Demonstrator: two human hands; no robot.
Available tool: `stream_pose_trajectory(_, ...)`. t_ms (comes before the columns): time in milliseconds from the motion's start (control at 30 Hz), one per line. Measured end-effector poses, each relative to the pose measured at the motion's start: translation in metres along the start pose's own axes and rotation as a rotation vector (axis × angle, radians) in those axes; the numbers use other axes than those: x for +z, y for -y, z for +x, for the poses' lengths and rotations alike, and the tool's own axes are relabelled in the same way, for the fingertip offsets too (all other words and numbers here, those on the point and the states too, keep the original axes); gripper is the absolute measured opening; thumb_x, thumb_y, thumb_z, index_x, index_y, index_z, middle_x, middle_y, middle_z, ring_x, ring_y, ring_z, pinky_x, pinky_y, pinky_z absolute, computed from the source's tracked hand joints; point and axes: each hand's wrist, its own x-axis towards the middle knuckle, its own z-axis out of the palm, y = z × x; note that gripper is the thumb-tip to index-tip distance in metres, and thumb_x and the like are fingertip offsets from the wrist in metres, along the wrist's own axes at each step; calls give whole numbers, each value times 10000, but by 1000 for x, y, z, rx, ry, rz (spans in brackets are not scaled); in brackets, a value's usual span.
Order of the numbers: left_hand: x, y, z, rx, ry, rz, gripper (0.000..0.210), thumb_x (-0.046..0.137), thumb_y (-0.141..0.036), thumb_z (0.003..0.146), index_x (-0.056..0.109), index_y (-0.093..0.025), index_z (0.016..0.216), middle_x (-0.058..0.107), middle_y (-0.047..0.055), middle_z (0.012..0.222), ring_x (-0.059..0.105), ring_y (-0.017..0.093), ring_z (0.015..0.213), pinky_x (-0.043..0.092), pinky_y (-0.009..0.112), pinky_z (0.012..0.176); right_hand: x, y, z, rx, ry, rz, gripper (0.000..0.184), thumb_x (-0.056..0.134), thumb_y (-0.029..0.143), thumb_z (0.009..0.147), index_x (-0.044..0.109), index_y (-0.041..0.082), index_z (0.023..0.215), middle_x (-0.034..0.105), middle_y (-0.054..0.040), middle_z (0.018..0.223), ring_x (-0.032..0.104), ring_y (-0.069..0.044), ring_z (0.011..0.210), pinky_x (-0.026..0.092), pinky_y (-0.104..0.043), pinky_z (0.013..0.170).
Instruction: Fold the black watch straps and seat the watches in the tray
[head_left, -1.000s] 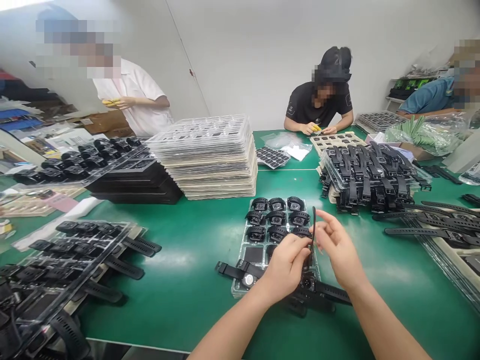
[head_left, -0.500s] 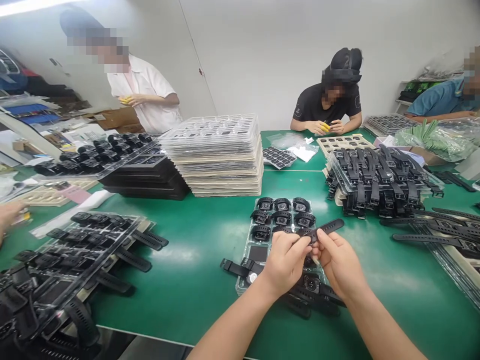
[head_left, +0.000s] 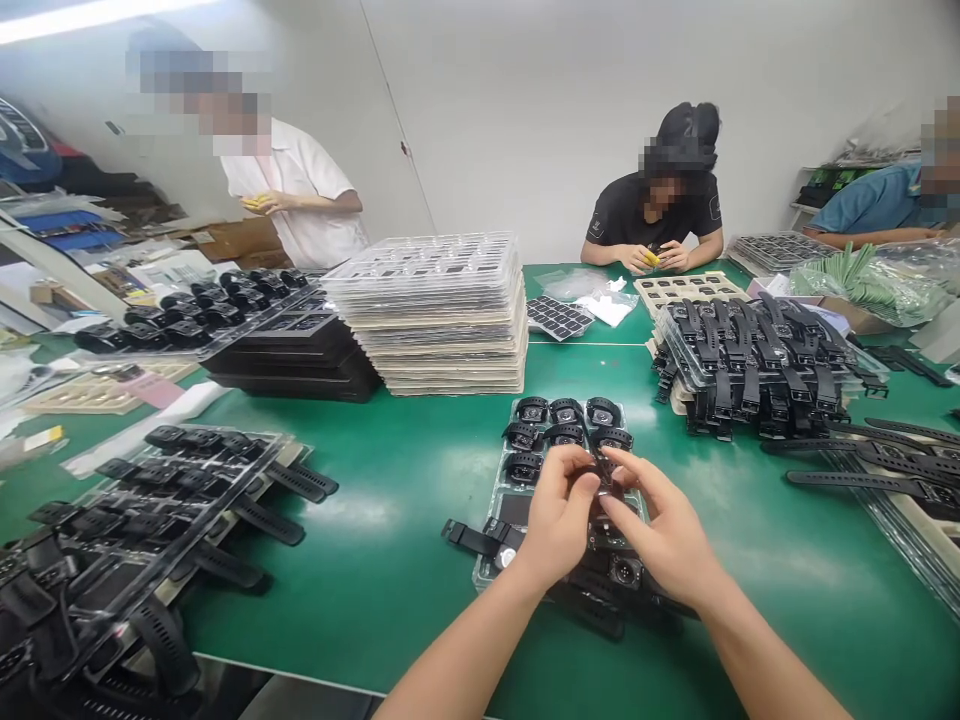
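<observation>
1. Both my hands are up over the clear tray [head_left: 501, 492] in front of me, fingertips meeting in the middle.
2. My left hand [head_left: 556, 520] is curled, thumb and fingers pinched on a small black watch piece [head_left: 598, 478]. It's mostly covered by my fingers, so I can't tell exactly which part of it I've got.
3. My right hand [head_left: 664, 535] comes in from the other side, index and thumb pressed onto the same black piece, touching my left fingertips.
4. The piece sits in the air just above the tray, not resting in a pocket.
5. The tray lies on the green table [head_left: 390, 560]. Its far rows hold black watch bodies [head_left: 566, 425], and nearer me a few finished watches with straps [head_left: 480, 540] stick out from under my wrists.
6. Behind the tray there's a tall stack of empty clear trays [head_left: 431, 310], and off to my right a heap of strapped watches [head_left: 757, 365].
7. Across the table a person in a black shirt [head_left: 652, 215] works with something yellow in their hands.
</observation>
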Motion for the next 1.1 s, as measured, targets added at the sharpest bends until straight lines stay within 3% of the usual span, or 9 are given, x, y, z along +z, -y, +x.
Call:
stream_pose_trajectory(167,2,-2,-1,-120,61,-297,390,635,-542,925,517,-209,1089,618,22,928,621,162,840,518,290,797,-1,5,-4,22,49,-26,415,607,194,902,640,321,1296,666,-37,1088,606,-246,987,499,-368,867)
stream_pose_trajectory(267,0,-4,-6,-106,171,-275,455,583,-603,936,521,-210,1157,604,29,949,600,161,829,515,296,795,-3,11,-4,110,163,37,413,660,246,893,614,304,1300,697,-16,967,635,-233,876,512,-332,767)
stream_pose_trajectory(333,-3,-3,-7,-78,272,-223,529,463,-657,964,513,-203,1230,602,52,987,594,175,857,513,325,834,-4,14,-3,129,210,40,299,676,286,903,660,284,1201,704,-6,894,630,-218,811,497,-315,732)
stream_pose_trajectory(433,-12,-2,-3,-40,340,-196,594,404,-689,965,460,-219,1324,583,72,1066,580,178,864,505,342,845,-3,11,-1,84,127,68,111,633,327,954,708,246,960,698,-12,839,613,-189,754,475,-289,694)
stream_pose_trajectory(633,-18,-7,11,-63,317,-9,389,722,-402,882,633,-210,1209,639,77,1096,583,217,1015,466,340,939,-7,-9,0,115,-163,399,196,714,434,922,678,241,916,583,40,609,555,-136,580,470,-241,596)
stream_pose_trajectory(733,-13,-9,9,-114,237,37,258,706,-250,856,713,-196,1108,675,59,962,608,197,895,498,309,822,-7,-9,3,132,-118,388,240,736,463,898,700,227,916,605,16,670,528,-130,569,457,-233,538)
stream_pose_trajectory(867,-10,-12,7,-115,190,47,308,725,-200,808,739,-202,1116,699,50,953,606,184,852,513,290,775,-4,-5,4,56,-69,281,195,699,412,932,714,223,887,635,-41,874,589,-169,719,507,-262,595)
stream_pose_trajectory(967,-12,-16,9,-108,229,108,254,724,-223,830,755,-206,1081,725,45,963,612,168,818,512,281,767,-4,-6,2,-27,-100,242,145,658,355,965,720,271,1066,627,-55,1037,590,-162,747,500,-251,564)
stream_pose_trajectory(1100,-14,-18,11,-131,264,106,229,733,-255,829,751,-185,1047,725,59,967,631,177,827,506,267,719,-12,-12,-1,-147,-83,235,509,625,287,995,492,425,1466,634,-8,945,612,-162,785,518,-252,612)
